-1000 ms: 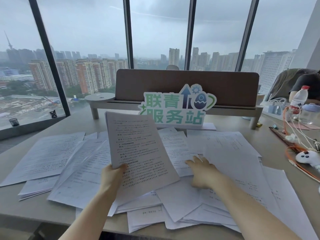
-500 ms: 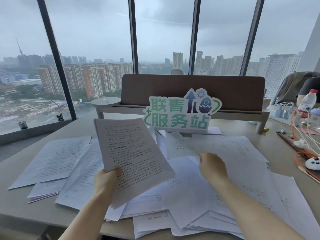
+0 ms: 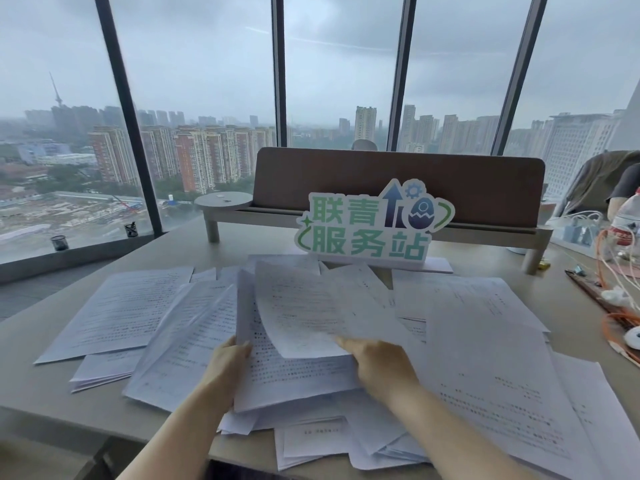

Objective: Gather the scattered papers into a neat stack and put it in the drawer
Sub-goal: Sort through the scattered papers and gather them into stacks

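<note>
Papers (image 3: 131, 310) lie scattered across the desk (image 3: 45, 386), no drawer in view. Left hand (image 3: 227, 362) pinches the growing stack (image 3: 294, 379) by its edge, propping it up so the right hand (image 3: 381, 365), fingers closed on one sheet (image 3: 304, 313), can lay it on top. Green sign (image 3: 370, 226) reads 联青服务站.

We find bare tabletop (image 3: 214, 251) open at upper left of the papers (image 3: 131, 306); the sign (image 3: 367, 226) blocks the back, cables (image 3: 620, 292) crowd the right edge.
</note>
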### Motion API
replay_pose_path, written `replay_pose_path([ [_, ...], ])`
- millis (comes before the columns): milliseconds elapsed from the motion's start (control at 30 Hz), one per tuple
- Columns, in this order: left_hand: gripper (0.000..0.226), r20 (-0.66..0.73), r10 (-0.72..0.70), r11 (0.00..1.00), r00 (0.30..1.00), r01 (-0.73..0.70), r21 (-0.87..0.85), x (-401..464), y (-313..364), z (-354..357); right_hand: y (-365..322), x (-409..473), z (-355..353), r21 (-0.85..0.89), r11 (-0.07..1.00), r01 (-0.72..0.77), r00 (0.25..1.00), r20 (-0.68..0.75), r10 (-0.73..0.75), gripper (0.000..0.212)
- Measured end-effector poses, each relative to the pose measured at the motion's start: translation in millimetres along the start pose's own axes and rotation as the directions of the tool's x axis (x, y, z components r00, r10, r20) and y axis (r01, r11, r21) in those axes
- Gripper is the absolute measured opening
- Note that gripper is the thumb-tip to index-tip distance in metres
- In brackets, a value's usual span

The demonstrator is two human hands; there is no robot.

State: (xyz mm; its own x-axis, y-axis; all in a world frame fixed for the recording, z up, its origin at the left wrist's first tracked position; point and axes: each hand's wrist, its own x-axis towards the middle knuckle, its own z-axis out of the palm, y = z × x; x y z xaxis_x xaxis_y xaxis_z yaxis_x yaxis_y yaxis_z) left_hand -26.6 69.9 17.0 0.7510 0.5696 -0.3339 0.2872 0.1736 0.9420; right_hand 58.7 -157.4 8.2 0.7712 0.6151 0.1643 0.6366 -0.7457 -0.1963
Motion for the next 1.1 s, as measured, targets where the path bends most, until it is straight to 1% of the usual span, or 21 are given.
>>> replay_pose_path([
  [33,0.019,-0.004,-0.004,1.000,1.000,0.004,-0.002,0.8,1.2,0.5,-3.4,-0.6,1.6,-0.013,1.000,0.021,0.999,0.029,-0.021,0.067],
  [133,0.029,-0.036,-0.038,0.999,0.999,0.037,-0.028,0.3,4.2,0.9,-11.1,-0.1,3.9,-0.076,0.995,0.062,0.996,0.076,-0.056,0.071],
  [200,0.034,-0.017,-0.062,0.996,0.998,0.061,-0.061,-0.5,5.0,0.2,-13.2,0.8,6.5,-0.100,0.991,0.090,0.992,0.094,-0.080,0.071],
  [267,0.035,0.040,-0.070,0.995,0.997,0.072,-0.062,-0.3,5.1,-1.0,-15.5,0.0,7.6,-0.103,0.988,0.112,0.988,0.122,-0.099,0.067],
  [300,0.032,0.068,-0.062,0.997,0.996,0.064,-0.033,0.2,4.4,-2.4,-16.7,-1.2,6.9,-0.095,0.988,0.120,0.985,0.139,-0.106,0.061],
  [367,0.037,0.082,-0.045,0.998,0.996,0.041,0.055,2.7,2.3,-4.2,-20.2,-6.6,-0.4,-0.050,0.993,0.111,0.980,0.169,-0.102,0.052],
  [400,0.040,0.076,-0.034,0.995,0.996,0.027,0.091,4.0,1.0,-4.7,-20.0,-9.6,-6.1,-0.002,0.997,0.074,0.981,0.183,-0.072,0.056],
  [467,0.039,0.064,-0.009,0.993,0.998,0.001,0.115,3.3,0.5,-4.6,-13.2,-14.5,-19.2,0.090,0.995,-0.049,0.983,0.178,0.032,0.065],
  [500,0.038,0.054,0.003,0.994,0.999,-0.009,0.112,3.4,0.3,-4.6,-6.7,-16.0,-25.7,0.094,0.989,-0.110,0.983,0.161,0.094,0.064],
  [533,0.036,0.040,0.020,0.994,0.999,-0.024,0.105,4.2,0.1,-4.3,2.3,-16.7,-31.1,0.060,0.983,-0.174,0.975,0.147,0.164,0.060],
  [567,0.035,0.035,0.035,0.995,0.999,-0.038,0.089,3.4,0.5,-3.1,12.4,-17.6,-35.8,0.002,0.969,-0.247,0.958,0.148,0.245,0.057],
  [633,0.033,0.026,0.067,0.996,0.997,-0.068,0.052,2.4,1.1,0.7,30.7,-22.2,-42.6,-0.075,0.907,-0.415,0.889,0.178,0.421,0.058],
  [700,0.032,0.026,0.099,0.995,0.995,-0.099,0.032,0.1,1.7,5.5,45.0,-28.5,-43.6,-0.100,0.826,-0.555,0.798,0.217,0.562,0.071],
  [767,0.032,0.035,0.118,0.993,0.992,-0.119,0.019,-1.3,0.4,11.5,52.2,-33.4,-39.5,-0.130,0.751,-0.648,0.705,0.271,0.655,0.088],
  [833,0.031,0.044,0.119,0.993,0.992,-0.119,0.002,-1.3,-1.2,16.9,54.4,-35.8,-31.9,-0.126,0.691,-0.711,0.632,0.314,0.708,0.100],
  [933,0.030,0.053,0.111,0.994,0.992,-0.111,-0.016,-1.1,-5.3,21.1,53.2,-33.7,-26.2,-0.128,0.645,-0.753,0.578,0.340,0.742,0.102],
  [1000,0.030,0.060,0.115,0.993,0.992,-0.114,-0.017,-1.9,-7.8,20.9,49.3,-32.0,-26.5,-0.153,0.621,-0.768,0.544,0.354,0.760,0.097],
  [1100,0.030,0.063,0.120,0.992,0.991,-0.118,-0.033,-3.6,-8.9,19.8,47.5,-29.9,-22.1,-0.172,0.600,-0.781,0.528,0.329,0.782,0.078],
])
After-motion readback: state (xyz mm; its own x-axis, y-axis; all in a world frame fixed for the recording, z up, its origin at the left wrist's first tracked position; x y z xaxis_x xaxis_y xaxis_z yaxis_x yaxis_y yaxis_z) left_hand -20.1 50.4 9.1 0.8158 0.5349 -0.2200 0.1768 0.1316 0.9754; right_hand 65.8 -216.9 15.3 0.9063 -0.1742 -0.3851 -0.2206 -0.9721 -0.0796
